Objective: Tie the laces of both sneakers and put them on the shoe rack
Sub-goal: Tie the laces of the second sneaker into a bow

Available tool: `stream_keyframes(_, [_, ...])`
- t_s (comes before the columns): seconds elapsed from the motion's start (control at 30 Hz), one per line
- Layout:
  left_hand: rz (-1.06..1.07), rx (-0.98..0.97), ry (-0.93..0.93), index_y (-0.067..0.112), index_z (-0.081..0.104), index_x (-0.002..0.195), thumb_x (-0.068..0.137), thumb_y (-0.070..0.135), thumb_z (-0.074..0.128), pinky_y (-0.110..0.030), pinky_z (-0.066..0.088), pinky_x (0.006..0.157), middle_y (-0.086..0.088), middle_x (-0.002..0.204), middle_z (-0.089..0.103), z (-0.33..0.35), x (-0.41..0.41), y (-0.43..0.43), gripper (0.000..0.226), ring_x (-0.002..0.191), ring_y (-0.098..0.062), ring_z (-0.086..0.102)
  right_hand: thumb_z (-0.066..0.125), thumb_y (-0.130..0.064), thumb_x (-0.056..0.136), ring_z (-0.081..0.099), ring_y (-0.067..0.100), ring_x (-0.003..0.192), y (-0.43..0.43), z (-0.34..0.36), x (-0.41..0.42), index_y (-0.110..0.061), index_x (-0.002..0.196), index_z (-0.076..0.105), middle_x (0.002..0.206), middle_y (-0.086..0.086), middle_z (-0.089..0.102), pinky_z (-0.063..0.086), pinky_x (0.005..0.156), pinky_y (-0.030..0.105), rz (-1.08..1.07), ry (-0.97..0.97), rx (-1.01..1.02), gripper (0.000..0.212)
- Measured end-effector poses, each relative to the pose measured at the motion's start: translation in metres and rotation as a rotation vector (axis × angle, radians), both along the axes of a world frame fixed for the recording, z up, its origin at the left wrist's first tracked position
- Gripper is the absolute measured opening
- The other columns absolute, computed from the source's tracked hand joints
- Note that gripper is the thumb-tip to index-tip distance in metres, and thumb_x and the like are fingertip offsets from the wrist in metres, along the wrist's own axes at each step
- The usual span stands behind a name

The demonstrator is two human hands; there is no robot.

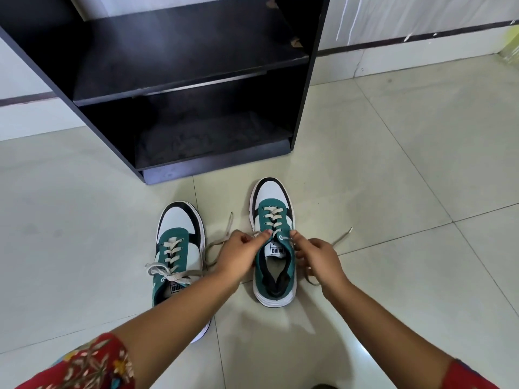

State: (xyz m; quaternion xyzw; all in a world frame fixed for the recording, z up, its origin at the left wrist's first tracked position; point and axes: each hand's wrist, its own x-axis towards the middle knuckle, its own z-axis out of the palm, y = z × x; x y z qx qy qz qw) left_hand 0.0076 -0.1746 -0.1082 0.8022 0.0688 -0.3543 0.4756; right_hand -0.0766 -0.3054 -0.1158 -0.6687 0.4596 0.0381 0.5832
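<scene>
Sneaker [274, 242], hands [243, 254] pinching its laces [216, 245]

Left sneaker [179, 256]: heel hidden under forearm. Shoe rack [179, 80]: top cut by far edge. Lace grip under fingers [264, 235]: unclear.

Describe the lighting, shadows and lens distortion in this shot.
Head view: soft, even light; faint shadows of the arms on the floor tiles below the right sneaker; wide-angle bending tilts the shoe rack; pale sheen on its upper shelf; hands and laces sharp.
</scene>
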Motion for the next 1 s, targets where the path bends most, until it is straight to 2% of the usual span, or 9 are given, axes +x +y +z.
stream_keyframes(0.1, [0.12, -0.083, -0.064, 0.011, 0.058, 0.09, 0.078, 0.029, 0.071, -0.031, 0.044, 0.068, 0.001, 0.082, 0.062, -0.001, -0.002, -0.005, 0.026, 0.078, -0.018, 0.059, 0.069, -0.022, 0.079, 0.048, 0.012, 0.049, 0.007, 0.0, 0.006, -0.009, 0.07, 0.056, 0.059, 0.002, 0.055, 0.04, 0.044, 0.02, -0.194, -0.074, 0.225, 0.021])
stream_keyframes(0.17, [0.131, -0.117, -0.149, 0.012, 0.06, 0.083, 0.082, 0.013, 0.065, -0.024, 0.044, 0.07, 0.004, 0.079, 0.06, -0.001, -0.005, -0.005, 0.006, 0.078, -0.015, 0.057, 0.065, -0.011, 0.081, 0.047, 0.012, 0.054, 0.011, -0.001, 0.006, -0.015, 0.068, 0.055, 0.064, 0.001, 0.056, 0.038, 0.048, 0.021, -0.267, -0.134, 0.34, 0.017])
stream_keyframes(0.3, [0.243, -0.256, -0.15, 0.023, 0.05, 0.075, 0.091, 0.007, 0.05, -0.022, 0.04, 0.055, 0.003, 0.08, 0.06, 0.0, -0.012, -0.009, 0.022, 0.067, -0.015, 0.05, 0.059, -0.015, 0.087, 0.049, 0.01, 0.059, 0.01, 0.006, 0.008, -0.022, 0.074, 0.057, 0.077, -0.001, 0.067, 0.035, 0.058, 0.025, -0.283, -0.325, 0.449, 0.015])
stream_keyframes(0.4, [0.252, -0.344, -0.065, 0.021, 0.043, 0.078, 0.095, 0.006, 0.04, -0.011, 0.032, 0.038, 0.003, 0.078, 0.064, 0.002, -0.015, -0.008, 0.023, 0.045, -0.003, 0.043, 0.055, -0.013, 0.09, 0.055, 0.007, 0.054, 0.008, 0.008, 0.007, -0.017, 0.076, 0.059, 0.065, -0.004, 0.07, 0.041, 0.057, 0.022, -0.296, -0.373, 0.475, 0.015])
stream_keyframes(0.63, [0.229, -0.299, 0.054, 0.017, 0.044, 0.08, 0.094, -0.001, 0.033, -0.012, 0.031, 0.037, 0.002, 0.067, 0.05, -0.001, -0.004, -0.004, 0.025, 0.034, 0.002, 0.041, 0.05, -0.002, 0.09, 0.056, 0.011, 0.048, 0.001, -0.002, 0.004, -0.007, 0.076, 0.06, 0.051, -0.001, 0.065, 0.051, 0.052, 0.018, -0.405, -0.33, 0.468, 0.018])
stream_keyframes(0.77, [0.231, -0.365, 0.257, 0.016, 0.059, 0.088, 0.095, 0.01, 0.044, -0.023, 0.034, 0.057, 0.004, 0.069, 0.056, 0.003, 0.002, 0.003, 0.017, 0.054, -0.008, 0.04, 0.042, -0.011, 0.094, 0.048, 0.014, 0.059, 0.001, 0.002, 0.008, -0.013, 0.082, 0.066, 0.059, -0.002, 0.052, 0.041, 0.064, 0.026, -0.223, -0.266, 0.343, 0.026])
stream_keyframes(0.87, [0.201, -0.371, 0.301, 0.016, 0.065, 0.089, 0.095, 0.015, 0.045, -0.023, 0.036, 0.065, 0.007, 0.071, 0.057, 0.006, 0.004, 0.01, 0.021, 0.06, -0.007, 0.043, 0.038, -0.019, 0.098, 0.046, 0.01, 0.06, 0.0, 0.007, 0.014, -0.011, 0.098, 0.069, 0.063, -0.002, 0.047, 0.04, 0.061, 0.019, -0.042, -0.255, 0.193, 0.032])
stream_keyframes(0.93, [0.137, -0.411, 0.141, 0.017, 0.064, 0.083, 0.097, 0.018, 0.042, -0.023, 0.038, 0.069, 0.008, 0.074, 0.057, 0.012, 0.004, 0.009, 0.026, 0.065, -0.005, 0.05, 0.042, -0.019, 0.097, 0.048, 0.005, 0.057, 0.002, 0.013, 0.021, -0.009, 0.101, 0.069, 0.064, -0.001, 0.052, 0.042, 0.058, 0.014, 0.076, -0.298, 0.056, 0.029])
stream_keyframes(1.0, [-0.007, -0.473, -0.143, 0.011, 0.059, 0.077, 0.097, 0.011, 0.039, -0.017, 0.043, 0.076, 0.008, 0.092, 0.059, 0.02, 0.007, 0.004, 0.028, 0.079, 0.006, 0.057, 0.046, -0.022, 0.094, 0.056, 0.007, 0.066, 0.001, 0.024, 0.027, -0.017, 0.098, 0.069, 0.075, -0.002, 0.064, 0.046, 0.067, 0.025, 0.338, -0.334, -0.231, 0.024])
